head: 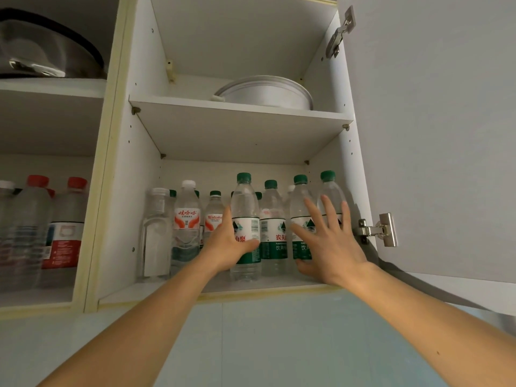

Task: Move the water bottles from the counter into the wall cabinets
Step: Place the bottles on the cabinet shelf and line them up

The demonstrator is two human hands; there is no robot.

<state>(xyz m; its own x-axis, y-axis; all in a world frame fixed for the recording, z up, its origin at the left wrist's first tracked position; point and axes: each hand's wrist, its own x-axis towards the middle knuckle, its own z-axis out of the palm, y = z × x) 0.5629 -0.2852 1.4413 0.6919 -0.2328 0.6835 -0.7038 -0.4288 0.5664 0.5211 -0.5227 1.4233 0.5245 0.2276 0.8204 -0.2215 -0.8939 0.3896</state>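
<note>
Two hands reach into the cabinet [120, 191]. The left hand [227, 244] grips an upright bottle [245, 219], cap up. The right hand [329, 241] is spread wide, holding nothing.

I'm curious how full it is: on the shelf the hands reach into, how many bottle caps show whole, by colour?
Green caps: 5
White or clear caps: 2
Total: 7, with more part-hidden behind.

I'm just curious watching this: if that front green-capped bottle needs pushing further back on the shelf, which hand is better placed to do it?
The left hand: its fingers and thumb already wrap the front green-capped bottle. The right hand is spread open before the bottles further right.
</note>
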